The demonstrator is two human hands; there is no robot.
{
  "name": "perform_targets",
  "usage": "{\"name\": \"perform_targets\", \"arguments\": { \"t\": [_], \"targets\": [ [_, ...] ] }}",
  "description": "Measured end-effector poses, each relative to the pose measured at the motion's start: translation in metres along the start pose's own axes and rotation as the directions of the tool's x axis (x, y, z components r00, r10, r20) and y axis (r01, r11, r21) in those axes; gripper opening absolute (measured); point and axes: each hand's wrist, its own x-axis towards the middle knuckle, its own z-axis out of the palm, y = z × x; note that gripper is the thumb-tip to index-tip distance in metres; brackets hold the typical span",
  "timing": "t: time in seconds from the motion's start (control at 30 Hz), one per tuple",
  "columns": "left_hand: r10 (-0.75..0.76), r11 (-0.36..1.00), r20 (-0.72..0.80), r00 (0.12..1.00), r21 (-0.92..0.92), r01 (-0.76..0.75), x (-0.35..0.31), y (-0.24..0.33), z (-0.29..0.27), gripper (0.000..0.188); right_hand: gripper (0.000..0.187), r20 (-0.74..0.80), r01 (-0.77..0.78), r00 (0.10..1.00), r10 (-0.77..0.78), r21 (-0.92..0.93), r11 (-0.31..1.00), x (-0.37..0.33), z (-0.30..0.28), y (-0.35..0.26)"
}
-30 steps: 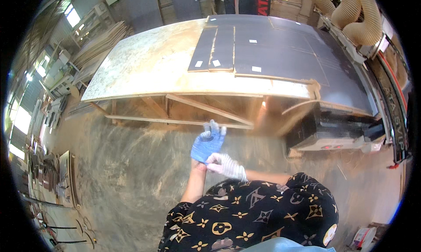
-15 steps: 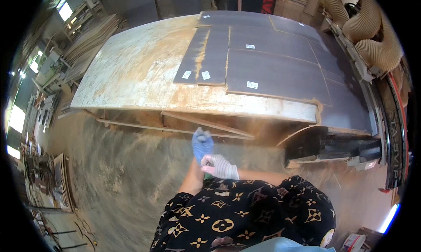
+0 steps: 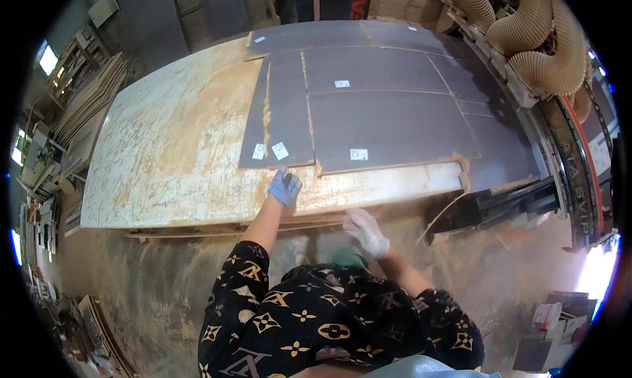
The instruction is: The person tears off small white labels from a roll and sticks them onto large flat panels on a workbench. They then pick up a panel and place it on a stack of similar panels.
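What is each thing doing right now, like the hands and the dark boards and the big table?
left hand: in a blue glove, fingers on the near edge of the narrow dark panel.
right hand: in a white glove, open, holding nothing, below the table edge.
narrow dark panel: lying flat, cut apart from the others.
wide dark panels: lying flat, side by side, cut lines between them.
table: dusty, pale.
hoses: curved above the machine.

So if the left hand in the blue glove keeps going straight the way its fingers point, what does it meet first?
The left hand points up and away across the pale worn board. First in line is the near edge of the narrow dark panel, at its two small white labels. The fingertips look almost on that edge, though depth is unclear.
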Motion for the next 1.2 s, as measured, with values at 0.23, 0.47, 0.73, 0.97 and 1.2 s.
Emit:
{"name": "perform_targets", "arguments": {
  "t": [0.23,0.47,0.73,0.97,1.2],
  "targets": [
    [0.018,0.997,-0.258,0.966,-0.063,-0.036,0.02,-0.015,0.049,0.019,0.044,-0.101,-0.019,0.994,0.037,0.175,0.984,-0.004,-0.067,-0.002],
    [0.388,0.615,0.087,0.918,0.717,-0.328,-0.034,0.062,-0.022,0.017,0.051,0.196,0.255,0.961,-0.195,-0.356,0.899,0.056,-0.003,-0.047],
    [0.507,0.004,0.034,0.861,0.999,-0.042,-0.015,0.114,0.003,0.067,0.057,0.04,0.083,0.993,-0.107,-0.895,0.438,0.159,0.137,-0.041],
    [0.341,0.369,0.12,0.932,0.895,-0.25,-0.051,0.116,0.009,0.051,0.048,-0.249,0.161,0.897,-0.364,-0.584,0.796,0.106,0.116,-0.025],
    [0.129,0.907,0.271,0.954,0.357,-0.225,-0.105,0.168,-0.066,0.038,0.035,-0.708,0.482,0.668,-0.228,0.18,0.857,0.053,0.041,-0.041]
  ]
}}
